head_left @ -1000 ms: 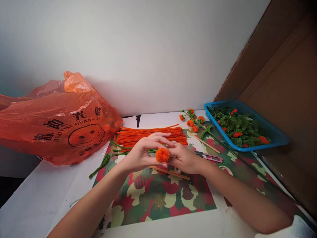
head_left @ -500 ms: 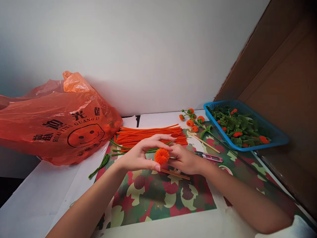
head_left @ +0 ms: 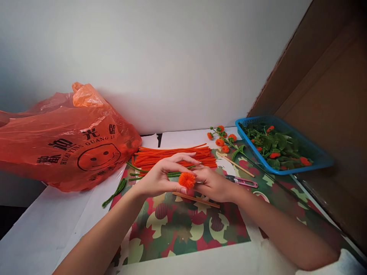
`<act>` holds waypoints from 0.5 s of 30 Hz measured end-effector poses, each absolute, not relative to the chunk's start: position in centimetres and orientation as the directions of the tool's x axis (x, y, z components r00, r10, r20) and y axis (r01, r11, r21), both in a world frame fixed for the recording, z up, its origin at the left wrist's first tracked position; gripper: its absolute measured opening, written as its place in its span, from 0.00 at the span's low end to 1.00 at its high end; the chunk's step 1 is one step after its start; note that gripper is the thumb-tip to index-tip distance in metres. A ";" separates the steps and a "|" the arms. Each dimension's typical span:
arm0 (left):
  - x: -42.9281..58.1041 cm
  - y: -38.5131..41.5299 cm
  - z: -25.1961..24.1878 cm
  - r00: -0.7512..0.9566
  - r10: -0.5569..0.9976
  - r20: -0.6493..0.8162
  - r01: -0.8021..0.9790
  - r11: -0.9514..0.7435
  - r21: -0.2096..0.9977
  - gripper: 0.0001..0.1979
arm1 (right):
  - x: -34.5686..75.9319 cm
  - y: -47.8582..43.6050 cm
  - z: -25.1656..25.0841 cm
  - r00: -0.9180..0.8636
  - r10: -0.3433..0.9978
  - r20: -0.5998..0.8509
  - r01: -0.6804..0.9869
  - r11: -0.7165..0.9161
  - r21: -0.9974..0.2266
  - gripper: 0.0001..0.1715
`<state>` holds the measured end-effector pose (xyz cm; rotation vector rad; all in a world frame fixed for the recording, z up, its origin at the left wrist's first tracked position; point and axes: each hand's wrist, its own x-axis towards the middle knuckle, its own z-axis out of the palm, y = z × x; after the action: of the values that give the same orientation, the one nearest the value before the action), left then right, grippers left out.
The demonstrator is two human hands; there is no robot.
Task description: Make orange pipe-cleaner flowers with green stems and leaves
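Bench [head_left: 43,236]: wall at the back edge, brown board along the right, open white room near left. One orange bag [head_left: 65,141] crowds far left. One patterned mat [head_left: 183,229] at centre. One blue basket [head_left: 315,152] far right. One orange pipe-cleaner bundle [head_left: 172,154] behind the hands. Left hand [head_left: 160,177] and right hand [head_left: 213,185] meet over the mat. Two wooden sticks [head_left: 197,199] lie near. Fingers of both pinch one orange pompom [head_left: 187,179] just above the mat.

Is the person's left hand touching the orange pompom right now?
Touching. The head view shows the left hand pinching the orange pompom: thumb pressed against its lower edge, fingers curved over its top, with no gap visible.
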<state>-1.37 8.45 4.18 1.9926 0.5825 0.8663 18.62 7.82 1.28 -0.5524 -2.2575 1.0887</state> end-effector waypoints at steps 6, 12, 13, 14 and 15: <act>-1.4 8.5 4.1 0.655 0.670 0.349 0.072 -0.515 0.854 0.15 | 18.6 7.7 1.1 -0.761 0.579 0.294 0.126 0.577 -0.807 0.16; -1.7 8.5 4.1 0.659 0.672 0.339 0.085 -0.514 0.854 0.33 | 18.6 7.8 1.4 -0.757 0.569 0.320 0.096 0.582 -0.807 0.21; -1.8 8.5 4.0 0.651 0.676 0.345 0.081 -0.514 0.854 0.39 | 18.7 7.8 1.5 -0.755 0.572 0.321 0.096 0.581 -0.809 0.21; -1.9 8.5 3.8 0.644 0.679 0.352 0.073 -0.512 0.856 0.43 | 18.7 7.8 1.6 -0.751 0.577 0.321 0.099 0.579 -0.809 0.21; -2.1 8.6 3.7 0.638 0.681 0.360 0.062 -0.511 0.857 0.43 | 18.7 7.8 1.7 -0.748 0.581 0.321 0.104 0.580 -0.808 0.21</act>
<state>-2.07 8.59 3.69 1.9744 0.5834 0.8843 18.72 7.82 1.65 -0.5434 -2.2410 1.0941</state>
